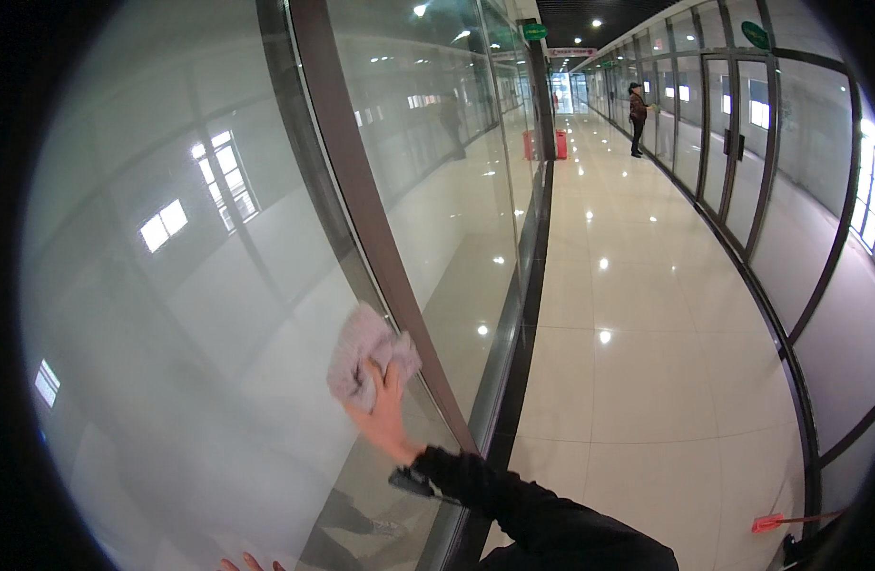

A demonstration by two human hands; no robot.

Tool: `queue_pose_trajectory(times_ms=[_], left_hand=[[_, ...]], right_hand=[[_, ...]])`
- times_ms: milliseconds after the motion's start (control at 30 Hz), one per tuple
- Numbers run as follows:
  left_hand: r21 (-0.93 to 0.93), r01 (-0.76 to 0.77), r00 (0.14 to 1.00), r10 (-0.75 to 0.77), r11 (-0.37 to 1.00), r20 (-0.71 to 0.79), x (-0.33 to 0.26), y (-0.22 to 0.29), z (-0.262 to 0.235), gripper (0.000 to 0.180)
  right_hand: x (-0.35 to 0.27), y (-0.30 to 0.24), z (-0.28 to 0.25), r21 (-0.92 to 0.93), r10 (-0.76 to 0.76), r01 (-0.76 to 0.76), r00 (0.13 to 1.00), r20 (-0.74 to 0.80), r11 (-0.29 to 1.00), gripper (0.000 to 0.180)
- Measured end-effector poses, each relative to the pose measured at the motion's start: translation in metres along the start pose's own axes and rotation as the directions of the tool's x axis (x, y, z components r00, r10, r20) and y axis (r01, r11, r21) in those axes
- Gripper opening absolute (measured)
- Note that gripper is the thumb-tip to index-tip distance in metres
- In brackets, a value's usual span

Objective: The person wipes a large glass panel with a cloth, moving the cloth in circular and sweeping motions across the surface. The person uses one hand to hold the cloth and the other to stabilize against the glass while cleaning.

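Note:
My right hand (385,419) grips a crumpled pale pink cloth (361,357) and presses it to the large glass panel (199,343), right beside the brown upright frame (380,228). The black-sleeved arm reaches in from the lower right. At the bottom edge, only the fingertips of my left hand (250,564) show, spread apart near the glass; its palm is out of the picture.
A tiled corridor floor (637,381) runs ahead on the right. Another person (637,119) stands far down it by the opposite glass wall. Red objects (561,145) stand by a dark pillar. A red-ended tool (768,522) lies at lower right. Glass double doors (732,143) line the right.

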State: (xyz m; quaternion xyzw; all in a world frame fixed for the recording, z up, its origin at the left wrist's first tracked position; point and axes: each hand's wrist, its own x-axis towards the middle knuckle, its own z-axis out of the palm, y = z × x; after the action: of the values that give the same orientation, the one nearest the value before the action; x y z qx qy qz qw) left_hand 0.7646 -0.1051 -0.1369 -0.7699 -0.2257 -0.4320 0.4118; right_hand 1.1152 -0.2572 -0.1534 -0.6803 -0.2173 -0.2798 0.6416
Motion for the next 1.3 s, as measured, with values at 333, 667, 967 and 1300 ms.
queue_pose_trajectory(times_ms=[333, 667, 967, 1300], left_hand=[[0.002, -0.014, 0.996, 0.014, 1.0, -0.088, -0.009, -0.018, 0.031, 0.051], [0.036, -0.004, 1.0, 0.005, 0.999, -0.025, -0.021, -0.011, 0.039, 0.054], [0.012, 0.019, 1.0, -0.019, 1.0, -0.01, -0.029, -0.009, 0.04, 0.052], [0.031, 0.007, 1.0, -0.008, 0.999, 0.007, -0.033, -0.009, 0.037, 0.049]], right_hand=[[-0.032, 0.108, 0.02, 0.481, 0.697, -0.575, 0.708, -0.113, 0.662, 0.043], [0.068, 0.025, 0.042, 0.584, 0.154, 0.051, 0.943, -0.296, 0.81, 0.047], [0.123, -0.18, 0.039, -0.054, -0.824, 0.822, 0.567, -0.021, 0.567, 0.062], [0.253, -0.197, 0.027, -0.035, -0.788, 0.794, 0.596, -0.151, 0.607, 0.058]])
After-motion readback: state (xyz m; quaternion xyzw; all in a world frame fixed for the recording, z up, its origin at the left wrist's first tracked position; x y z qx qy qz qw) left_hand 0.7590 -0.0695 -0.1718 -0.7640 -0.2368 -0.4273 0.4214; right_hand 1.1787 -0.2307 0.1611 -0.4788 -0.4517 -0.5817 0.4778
